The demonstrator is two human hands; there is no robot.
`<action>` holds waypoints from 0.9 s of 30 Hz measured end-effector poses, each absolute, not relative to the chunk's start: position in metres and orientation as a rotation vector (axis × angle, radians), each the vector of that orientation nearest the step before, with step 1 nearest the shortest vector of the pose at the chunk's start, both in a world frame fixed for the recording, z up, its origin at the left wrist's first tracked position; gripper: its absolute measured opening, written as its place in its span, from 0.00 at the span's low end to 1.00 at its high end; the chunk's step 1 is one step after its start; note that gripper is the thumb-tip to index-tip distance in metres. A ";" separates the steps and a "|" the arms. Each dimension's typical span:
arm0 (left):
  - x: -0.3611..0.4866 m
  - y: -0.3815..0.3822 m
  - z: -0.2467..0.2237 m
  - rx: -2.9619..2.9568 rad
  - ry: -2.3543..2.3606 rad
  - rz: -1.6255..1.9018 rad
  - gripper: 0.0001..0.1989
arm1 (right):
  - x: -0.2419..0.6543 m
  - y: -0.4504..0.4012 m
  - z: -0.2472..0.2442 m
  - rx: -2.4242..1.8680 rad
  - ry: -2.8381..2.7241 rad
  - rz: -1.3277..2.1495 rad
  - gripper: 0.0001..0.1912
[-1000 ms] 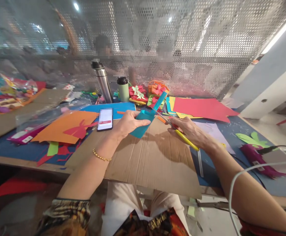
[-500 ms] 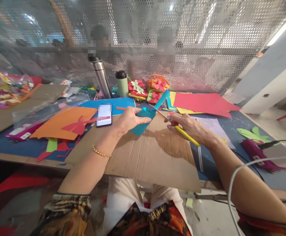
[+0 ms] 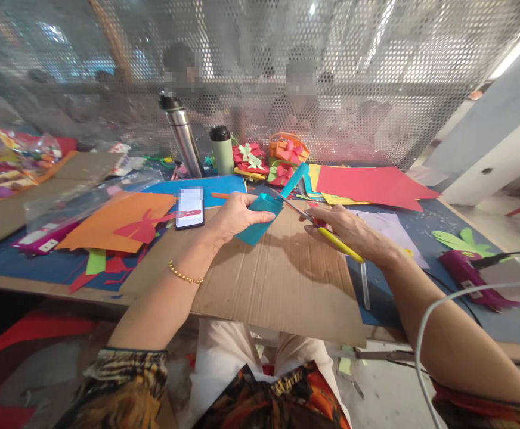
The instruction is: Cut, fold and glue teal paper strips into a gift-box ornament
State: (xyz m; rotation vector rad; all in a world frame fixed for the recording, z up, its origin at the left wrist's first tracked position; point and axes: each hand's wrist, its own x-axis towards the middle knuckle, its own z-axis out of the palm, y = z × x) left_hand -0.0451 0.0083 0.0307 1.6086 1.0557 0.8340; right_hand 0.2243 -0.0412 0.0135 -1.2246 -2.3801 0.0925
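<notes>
My left hand (image 3: 241, 217) pinches a folded piece of turquoise paper (image 3: 255, 230) above the cardboard sheet (image 3: 260, 292). A narrow turquoise strip (image 3: 294, 180) stands out from the paper's upper right side. In my right hand (image 3: 338, 229) is a pair of scissors (image 3: 338, 243) with yellow handles. The scissor blades point left and meet the paper where the strip joins it. How far the blades are apart is too small to make out.
A phone (image 3: 189, 207) lies left of my left hand, beside orange paper (image 3: 108, 223). Behind stand a steel flask (image 3: 183, 137), a green bottle (image 3: 221, 152) and paper flowers (image 3: 289, 154). Red sheets (image 3: 371, 185) lie back right. Purple glue guns (image 3: 470, 280) and a white cable (image 3: 425, 333) are nearby.
Both hands, the turquoise paper and the scissors keep almost the same place. The whole view has shifted very slightly.
</notes>
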 end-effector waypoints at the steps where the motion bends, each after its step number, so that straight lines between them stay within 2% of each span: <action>1: -0.045 0.009 0.030 1.611 1.057 0.834 0.11 | 0.224 -0.041 0.014 -1.219 -2.380 0.096 0.17; 17: -0.046 0.010 0.030 1.568 1.058 0.847 0.08 | 0.221 -0.042 0.017 -1.167 -2.383 0.035 0.15; 27: -0.045 0.008 0.032 1.492 1.076 0.820 0.09 | 0.225 -0.036 0.016 -1.460 -2.211 -0.033 0.16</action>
